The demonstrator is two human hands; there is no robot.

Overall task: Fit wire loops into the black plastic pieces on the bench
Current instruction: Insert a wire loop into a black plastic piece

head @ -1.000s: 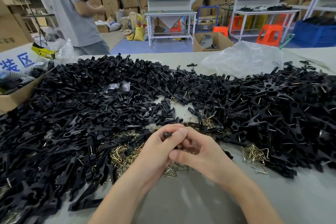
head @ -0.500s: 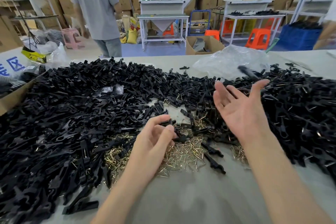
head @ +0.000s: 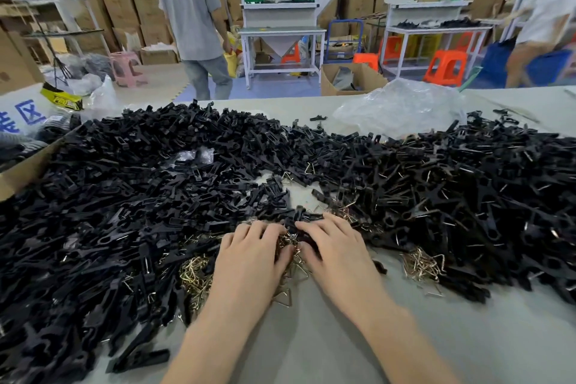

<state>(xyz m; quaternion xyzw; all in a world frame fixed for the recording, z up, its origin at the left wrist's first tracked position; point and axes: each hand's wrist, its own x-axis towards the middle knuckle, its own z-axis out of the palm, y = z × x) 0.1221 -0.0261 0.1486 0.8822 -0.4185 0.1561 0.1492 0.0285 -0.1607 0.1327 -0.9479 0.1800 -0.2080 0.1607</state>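
The left hand and right hand are lying palm-down side by side, fingers dipping into the wire loops heaped on the table amid the black plastic pieces, probably fishing for a loop, though I cannot tell whether either is pinching one.

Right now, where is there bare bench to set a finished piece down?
Widest bare bench lies at the near right, below the black pieces. A narrower patch sits between the forearms. A thin strip runs along the far edge, left of the plastic bag. The middle is crowded with pieces and wire loops.
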